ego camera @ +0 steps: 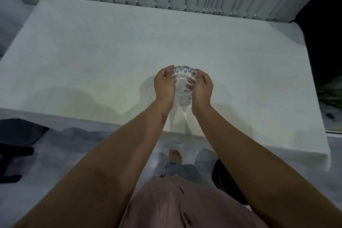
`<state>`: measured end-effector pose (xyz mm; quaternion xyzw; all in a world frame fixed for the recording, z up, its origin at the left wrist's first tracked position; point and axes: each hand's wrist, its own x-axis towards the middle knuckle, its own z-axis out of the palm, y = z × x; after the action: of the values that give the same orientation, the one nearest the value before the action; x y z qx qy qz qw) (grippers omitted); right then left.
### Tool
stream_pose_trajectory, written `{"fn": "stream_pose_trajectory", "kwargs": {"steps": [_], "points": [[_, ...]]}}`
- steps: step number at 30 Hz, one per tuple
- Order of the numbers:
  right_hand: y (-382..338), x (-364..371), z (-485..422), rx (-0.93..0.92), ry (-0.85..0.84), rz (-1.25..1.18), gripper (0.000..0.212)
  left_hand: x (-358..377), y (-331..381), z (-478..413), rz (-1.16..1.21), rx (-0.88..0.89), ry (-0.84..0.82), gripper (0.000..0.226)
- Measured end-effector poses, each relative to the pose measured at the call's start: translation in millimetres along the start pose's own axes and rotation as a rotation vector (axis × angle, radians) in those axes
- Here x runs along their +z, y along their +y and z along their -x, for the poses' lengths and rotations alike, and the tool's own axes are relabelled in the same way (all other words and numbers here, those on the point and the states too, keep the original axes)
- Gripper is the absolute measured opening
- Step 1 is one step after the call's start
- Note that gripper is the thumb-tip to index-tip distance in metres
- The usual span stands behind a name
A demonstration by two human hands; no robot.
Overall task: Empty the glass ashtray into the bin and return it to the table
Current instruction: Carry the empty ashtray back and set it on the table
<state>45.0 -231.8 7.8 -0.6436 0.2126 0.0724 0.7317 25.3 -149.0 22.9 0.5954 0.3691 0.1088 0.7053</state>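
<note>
Glass ashtray sits cupped between left hand and right hand over the table, seemingly being lifted or set down; no bin shows.

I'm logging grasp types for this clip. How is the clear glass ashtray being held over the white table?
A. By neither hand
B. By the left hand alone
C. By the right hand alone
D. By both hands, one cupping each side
D: the left hand and right hand cup opposite sides of the clear glass ashtray over the white table.
</note>
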Motion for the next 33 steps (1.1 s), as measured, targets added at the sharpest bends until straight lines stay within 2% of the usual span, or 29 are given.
{"fn": "stream_pose_trajectory", "kwargs": {"steps": [8,17,22,25,27,33], "points": [[-5,31,-51,0.000,-0.038,0.153,0.028,17,8,-63,-0.072,0.008,0.003,0.032],[-5,58,-93,-0.088,-0.080,0.405,0.043,37,17,-118,-0.087,-0.042,-0.007,0.041],[1,53,-102,-0.226,-0.159,0.589,0.047,40,19,-126,-0.062,0.050,0.044,0.050],[5,51,-101,-0.318,-0.186,0.785,0.051,37,12,-124,-0.088,0.136,0.019,0.051],[18,65,-109,-0.314,-0.144,0.895,0.055,32,0,-150,-0.219,0.112,-0.073,0.049],[16,63,-114,-0.357,-0.115,0.991,0.066,25,1,-155,-0.446,0.252,-0.138,0.041]]}}
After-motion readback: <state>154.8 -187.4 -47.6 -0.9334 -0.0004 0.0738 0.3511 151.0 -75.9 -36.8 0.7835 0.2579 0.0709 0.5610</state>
